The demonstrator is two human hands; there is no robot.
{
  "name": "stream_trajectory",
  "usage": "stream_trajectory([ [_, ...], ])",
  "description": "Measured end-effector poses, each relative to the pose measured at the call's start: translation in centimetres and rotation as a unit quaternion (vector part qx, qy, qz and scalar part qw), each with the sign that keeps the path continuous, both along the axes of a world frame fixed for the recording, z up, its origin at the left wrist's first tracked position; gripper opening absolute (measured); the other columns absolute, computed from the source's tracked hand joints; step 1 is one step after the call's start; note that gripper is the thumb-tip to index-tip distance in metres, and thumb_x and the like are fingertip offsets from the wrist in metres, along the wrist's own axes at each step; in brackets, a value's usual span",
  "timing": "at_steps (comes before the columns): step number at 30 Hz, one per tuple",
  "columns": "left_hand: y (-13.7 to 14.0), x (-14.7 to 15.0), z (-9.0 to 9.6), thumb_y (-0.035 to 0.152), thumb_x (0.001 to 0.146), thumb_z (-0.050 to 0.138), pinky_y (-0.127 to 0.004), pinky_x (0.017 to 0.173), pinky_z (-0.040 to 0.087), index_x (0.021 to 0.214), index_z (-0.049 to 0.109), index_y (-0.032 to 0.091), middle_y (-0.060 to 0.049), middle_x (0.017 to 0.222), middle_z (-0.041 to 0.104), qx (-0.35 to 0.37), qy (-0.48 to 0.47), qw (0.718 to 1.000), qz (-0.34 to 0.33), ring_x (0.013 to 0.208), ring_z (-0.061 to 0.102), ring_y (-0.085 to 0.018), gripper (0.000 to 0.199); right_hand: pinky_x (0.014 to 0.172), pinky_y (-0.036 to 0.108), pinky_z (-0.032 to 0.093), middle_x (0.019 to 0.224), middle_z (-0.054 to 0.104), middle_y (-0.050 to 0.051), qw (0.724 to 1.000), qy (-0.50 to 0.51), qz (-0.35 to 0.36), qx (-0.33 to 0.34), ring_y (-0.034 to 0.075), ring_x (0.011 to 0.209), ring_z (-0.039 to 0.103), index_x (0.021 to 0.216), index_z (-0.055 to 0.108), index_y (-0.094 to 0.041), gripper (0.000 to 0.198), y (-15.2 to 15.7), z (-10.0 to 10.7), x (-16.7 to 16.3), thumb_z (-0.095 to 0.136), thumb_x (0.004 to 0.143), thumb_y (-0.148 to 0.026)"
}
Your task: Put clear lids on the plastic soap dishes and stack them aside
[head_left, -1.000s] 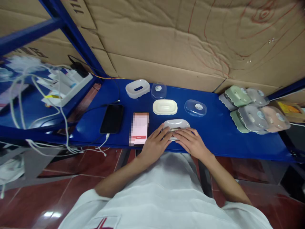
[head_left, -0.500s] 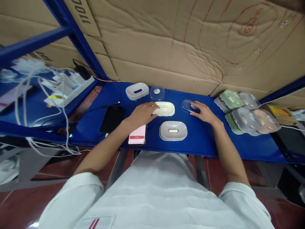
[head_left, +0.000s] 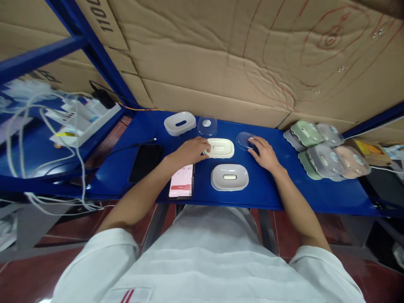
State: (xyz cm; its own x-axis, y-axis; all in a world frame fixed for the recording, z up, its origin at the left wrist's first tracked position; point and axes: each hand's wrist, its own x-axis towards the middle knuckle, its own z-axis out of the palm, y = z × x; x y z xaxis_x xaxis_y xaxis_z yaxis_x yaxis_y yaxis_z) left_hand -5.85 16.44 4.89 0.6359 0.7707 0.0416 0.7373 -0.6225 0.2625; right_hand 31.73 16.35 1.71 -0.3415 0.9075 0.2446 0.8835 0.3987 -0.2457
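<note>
My left hand (head_left: 198, 148) has its thumb and fingers closed around the left end of a cream oval soap dish (head_left: 221, 148) lying on the blue table. My right hand (head_left: 265, 155) is spread, its fingertips touching the right end of a clear plastic lid (head_left: 243, 140). In front of the cream dish sits a pale grey soap dish (head_left: 221, 183) with a slot in its middle. Behind my left hand are a whitish soap dish base (head_left: 171, 126) with an oval opening and another clear lid (head_left: 207, 128) bearing a round sticker.
Several lidded soap dishes (head_left: 325, 160) in green, grey and peach are stacked on the right. A lit phone (head_left: 181, 182) and a dark phone (head_left: 145, 163) lie on the left. White cables (head_left: 82, 176) hang beside a power strip (head_left: 94, 124). Cardboard (head_left: 202, 63) walls the back.
The view has tilted slightly. The clear lid under my right fingers has shifted a little left, and the fingers look more spread. My left hand stays at the cream dish.
</note>
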Motion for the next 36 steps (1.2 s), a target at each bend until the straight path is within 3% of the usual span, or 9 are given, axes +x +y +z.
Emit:
stream_trajectory([
  [4,-1.2,0.5,0.9,0.026,0.099,0.068,-0.050,0.114,0.048,0.121,0.074,0.019,-0.013,0.139,0.069,0.013,-0.018,1.000,0.001,0.130,0.065,-0.032,0.023,0.121,0.067,0.044,0.162,0.054,0.018,1.000,0.001,0.000,-0.002,0.039,0.154,0.048,0.154,0.059,-0.023,0.058,0.2,0.2,0.0,0.052,0.106,-0.054],
  [7,-2.9,1.1,2.0,0.039,0.101,0.070,-0.047,0.119,0.046,0.138,0.068,0.024,-0.011,0.146,0.066,-0.007,-0.092,0.993,-0.079,0.138,0.062,-0.031,0.040,0.124,0.063,0.045,0.156,0.060,0.016,0.999,0.042,0.026,-0.009,0.036,0.149,0.054,0.153,0.061,-0.025,0.056,-0.5,1.3,-0.2,0.050,0.107,-0.055],
  [9,-4.1,1.5,2.5,0.046,0.093,0.082,-0.046,0.122,0.046,0.151,0.061,0.029,-0.011,0.155,0.060,-0.023,-0.136,0.981,-0.136,0.145,0.057,-0.033,0.063,0.126,0.058,0.046,0.152,0.065,0.013,0.996,0.079,0.042,-0.008,0.032,0.146,0.059,0.151,0.064,-0.028,0.052,-2.0,2.4,-0.5,0.047,0.109,-0.055],
  [11,-5.1,1.8,2.6,0.045,0.082,0.093,-0.050,0.125,0.043,0.159,0.053,0.032,-0.012,0.164,0.052,-0.011,-0.153,0.976,-0.152,0.153,0.049,-0.037,0.088,0.126,0.055,0.048,0.150,0.069,0.008,0.992,0.114,0.045,-0.003,0.030,0.145,0.061,0.149,0.066,-0.031,0.048,-4.4,3.1,-1.1,0.047,0.111,-0.053],
  [13,-5.6,1.9,2.3,0.041,0.075,0.099,-0.052,0.125,0.043,0.160,0.051,0.034,-0.013,0.168,0.047,0.004,-0.157,0.976,-0.153,0.155,0.046,-0.040,0.098,0.126,0.053,0.050,0.149,0.070,0.005,0.988,0.148,0.054,0.004,0.028,0.144,0.062,0.150,0.065,-0.035,0.044,-7.2,3.1,-2.1,0.050,0.111,-0.050],
  [18,-5.9,2.0,2.0,0.035,0.083,0.093,-0.045,0.116,0.051,0.147,0.061,0.031,-0.011,0.153,0.060,-0.021,-0.118,0.978,-0.171,0.138,0.062,-0.034,0.071,0.129,0.057,0.048,0.156,0.065,0.002,0.976,0.147,0.155,0.026,0.027,0.150,0.058,0.159,0.056,-0.042,0.050,-12.5,1.1,-4.7,0.059,0.110,-0.038],
  [23,-6.0,1.8,2.0,0.033,0.090,0.087,-0.037,0.103,0.057,0.135,0.064,0.026,-0.010,0.142,0.064,-0.037,-0.091,0.976,-0.193,0.118,0.069,-0.027,0.051,0.133,0.062,0.041,0.165,0.056,0.005,0.976,0.085,0.196,0.052,0.030,0.155,0.052,0.170,0.036,-0.043,0.070,-13.4,-0.1,-5.0,0.065,0.107,-0.031],
  [27,-6.3,1.7,1.3,0.031,0.094,0.082,-0.040,0.104,0.057,0.134,0.066,0.025,-0.012,0.144,0.062,-0.006,-0.114,0.971,-0.212,0.126,0.067,-0.030,0.044,0.132,0.064,0.041,0.172,0.046,0.007,0.975,0.043,0.202,0.082,0.033,0.160,0.044,0.174,0.022,-0.044,0.090,-14.0,-0.3,-4.8,0.074,0.102,-0.029],
  [36,-6.3,1.9,0.4,0.029,0.099,0.076,-0.042,0.103,0.058,0.138,0.060,0.024,-0.014,0.141,0.061,0.062,-0.079,0.963,-0.252,0.130,0.061,-0.032,0.043,0.131,0.057,0.045,0.169,0.050,0.009,0.970,0.025,0.183,0.156,0.030,0.157,0.048,0.174,0.027,-0.036,0.089,-15.2,-1.2,-5.5,0.075,0.101,-0.020],
])
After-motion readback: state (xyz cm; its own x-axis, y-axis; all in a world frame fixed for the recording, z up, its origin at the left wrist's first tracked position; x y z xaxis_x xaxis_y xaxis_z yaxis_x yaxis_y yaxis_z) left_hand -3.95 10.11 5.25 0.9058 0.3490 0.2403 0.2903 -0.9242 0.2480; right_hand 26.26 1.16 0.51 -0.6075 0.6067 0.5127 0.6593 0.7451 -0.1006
